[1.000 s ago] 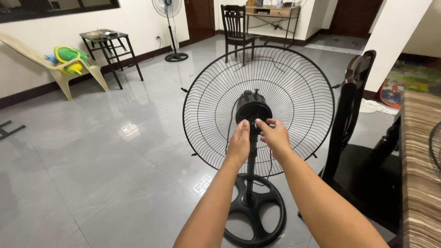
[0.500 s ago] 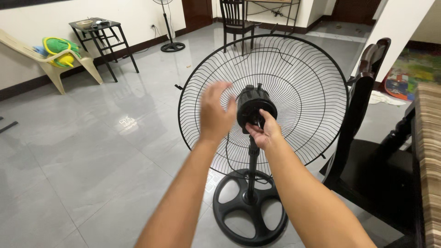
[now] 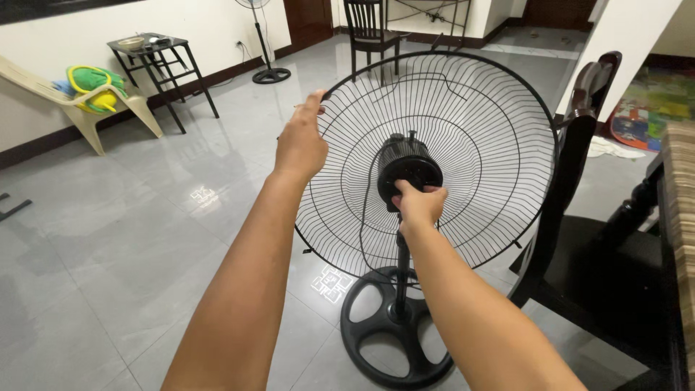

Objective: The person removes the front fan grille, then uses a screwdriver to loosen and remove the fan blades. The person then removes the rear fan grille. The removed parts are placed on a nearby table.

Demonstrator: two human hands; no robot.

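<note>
I stand over a black pedestal fan (image 3: 397, 217) on the grey tiled floor (image 3: 130, 246), near the middle of the scene. Its round wire guard (image 3: 499, 123) faces me with the motor housing (image 3: 407, 168) at its centre, and no blades show on this side of the wires. The pole (image 3: 400, 268) runs down to a round spoked base (image 3: 376, 340) close to my feet.

My left hand (image 3: 300, 145) reaches out to the upper left rim of the guard, and its fingers (image 3: 313, 103) are curled onto the outer wire there, grasping it. My right hand (image 3: 418, 205) sits at the lower edge of the motor housing, just above the pole; its fingers (image 3: 428, 191) are clenched around something small at the hub, though I cannot tell what they pinch.

To the right, just beside the guard, stands a dark wooden chair (image 3: 579, 145), with the edge of a striped surface (image 3: 680, 188) at the far right. Far left against the wall is a beige plastic lounger (image 3: 43, 90) holding green and yellow things (image 3: 90, 83), and beside it a small black side surface (image 3: 148, 47). Farther back stands a second pedestal fan (image 3: 264, 51) and another dark chair (image 3: 365, 25).
</note>
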